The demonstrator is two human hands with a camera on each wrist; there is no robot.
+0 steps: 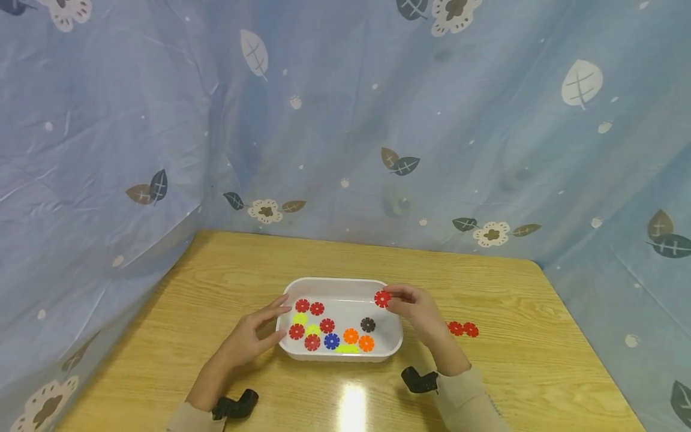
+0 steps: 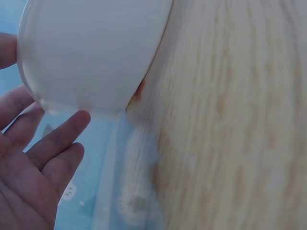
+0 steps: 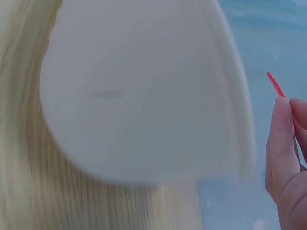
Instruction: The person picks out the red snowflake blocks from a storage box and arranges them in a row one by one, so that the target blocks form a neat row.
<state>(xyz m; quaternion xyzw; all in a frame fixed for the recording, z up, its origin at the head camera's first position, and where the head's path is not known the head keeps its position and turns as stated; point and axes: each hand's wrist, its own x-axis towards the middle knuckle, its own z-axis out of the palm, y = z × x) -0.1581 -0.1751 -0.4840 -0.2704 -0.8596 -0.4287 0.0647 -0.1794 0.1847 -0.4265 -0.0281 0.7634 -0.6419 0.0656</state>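
A white plastic tray (image 1: 337, 296) stands on the table, holding toothed plastic discs in red, yellow, blue, orange and dark colours. My left hand (image 1: 243, 342) is at the tray's left end, thumb and fingers spread along the rim; the left wrist view shows that hand (image 2: 38, 158) with its fingers fairly straight beside the tray's wall. Over the tray's far right corner, my right hand (image 1: 418, 311) pinches a red toothed disc (image 1: 381, 299) between thumb and fingers. Edge-on in the right wrist view, this red disc (image 3: 275, 85) shows above the rim.
Two red discs (image 1: 463, 329) lie side by side on the wooden table (image 1: 540, 360), right of the tray. Blue patterned cloth (image 1: 345, 120) hangs behind the table and along both sides. Each wrist wears a black camera mount (image 1: 419, 380).
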